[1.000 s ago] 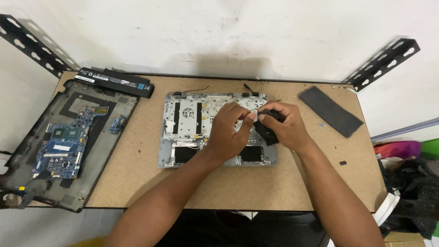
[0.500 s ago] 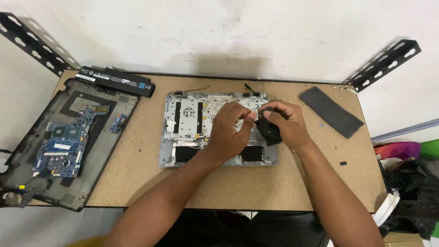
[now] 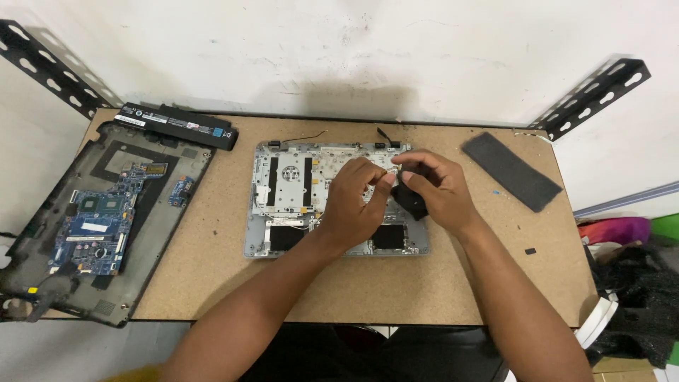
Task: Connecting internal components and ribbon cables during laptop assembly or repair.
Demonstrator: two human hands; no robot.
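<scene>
A silver laptop palmrest shell (image 3: 283, 187) lies upside down in the middle of the brown board table (image 3: 212, 269). My right hand (image 3: 431, 191) holds a small black part (image 3: 409, 201) over the shell's right half. My left hand (image 3: 357, 201) meets it there, and its fingertips pinch something small and pale next to the black part. What the fingertips pinch is too small to make out.
A dark laptop base with a blue circuit board (image 3: 99, 219) lies at the left edge. A long black battery (image 3: 177, 126) rests behind it. A flat dark grey strip (image 3: 511, 171) lies at the back right. Black perforated brackets (image 3: 590, 95) stand at both back corners.
Both hands stay together over the shell's right half. The black part has shifted slightly under my right hand.
</scene>
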